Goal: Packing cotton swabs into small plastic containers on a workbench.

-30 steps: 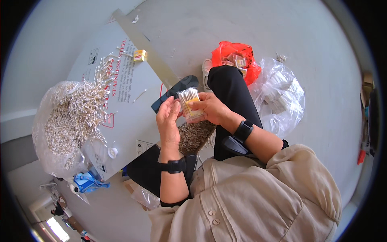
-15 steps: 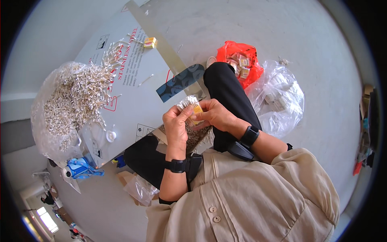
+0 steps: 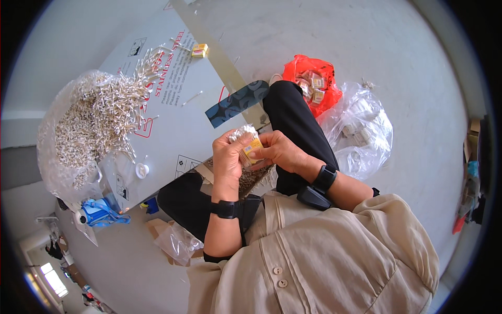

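Flat grey table (image 3: 183,120), upper left; our left hand (image 3: 227,157) and right hand (image 3: 284,152) grip a yellow-and-clear swab packet (image 3: 250,150); squeezing could spill it.

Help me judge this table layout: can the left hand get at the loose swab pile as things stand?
Probably yes, once free: the left hand and right hand hold a swab pack. No barrier shows toward the swab pile, which spills from its clear bag.
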Demonstrator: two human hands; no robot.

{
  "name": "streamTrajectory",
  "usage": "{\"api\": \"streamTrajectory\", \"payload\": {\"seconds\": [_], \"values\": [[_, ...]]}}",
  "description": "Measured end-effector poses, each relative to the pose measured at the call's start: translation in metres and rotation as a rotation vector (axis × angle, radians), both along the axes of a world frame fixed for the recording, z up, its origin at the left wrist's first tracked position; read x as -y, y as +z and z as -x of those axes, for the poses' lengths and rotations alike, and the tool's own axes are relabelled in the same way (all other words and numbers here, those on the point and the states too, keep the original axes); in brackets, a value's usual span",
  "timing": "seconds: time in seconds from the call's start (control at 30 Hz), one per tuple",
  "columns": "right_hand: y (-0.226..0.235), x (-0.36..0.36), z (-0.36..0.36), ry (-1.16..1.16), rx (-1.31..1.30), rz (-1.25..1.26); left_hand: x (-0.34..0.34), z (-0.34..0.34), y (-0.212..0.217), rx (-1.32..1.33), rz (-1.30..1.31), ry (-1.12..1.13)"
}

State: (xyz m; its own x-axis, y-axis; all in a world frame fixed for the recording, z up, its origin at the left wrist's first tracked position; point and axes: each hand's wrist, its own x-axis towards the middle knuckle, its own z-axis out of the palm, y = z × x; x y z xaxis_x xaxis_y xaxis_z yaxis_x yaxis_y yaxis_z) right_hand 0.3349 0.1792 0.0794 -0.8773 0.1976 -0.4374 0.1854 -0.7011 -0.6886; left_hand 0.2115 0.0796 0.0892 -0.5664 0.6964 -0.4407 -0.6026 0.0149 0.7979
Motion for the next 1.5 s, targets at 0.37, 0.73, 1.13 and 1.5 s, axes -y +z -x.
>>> {"api": "streamTrajectory", "payload": {"seconds": [0.37, 0.73, 1.13, 1.5], "values": [[-0.006, -0.004, 0.000, 0.007, 0.027, 0.040, -0.009, -0.003, 0.021, -0.399, -0.031, 0.036], [-0.002, -0.006, 0.001, -0.066, 0.059, 0.194, 0.007, 0.011, 0.001, -0.612, 0.043, -0.151], [-0.003, -0.002, 0.003, -0.033, 0.015, 0.193, 0.013, 0.016, -0.007, -0.231, -0.108, -0.015], [0.011, -0.007, 0.010, -0.119, 0.219, 0.334, 0.039, -0.001, 0.032, -1.349, 0.064, -0.262]]}}
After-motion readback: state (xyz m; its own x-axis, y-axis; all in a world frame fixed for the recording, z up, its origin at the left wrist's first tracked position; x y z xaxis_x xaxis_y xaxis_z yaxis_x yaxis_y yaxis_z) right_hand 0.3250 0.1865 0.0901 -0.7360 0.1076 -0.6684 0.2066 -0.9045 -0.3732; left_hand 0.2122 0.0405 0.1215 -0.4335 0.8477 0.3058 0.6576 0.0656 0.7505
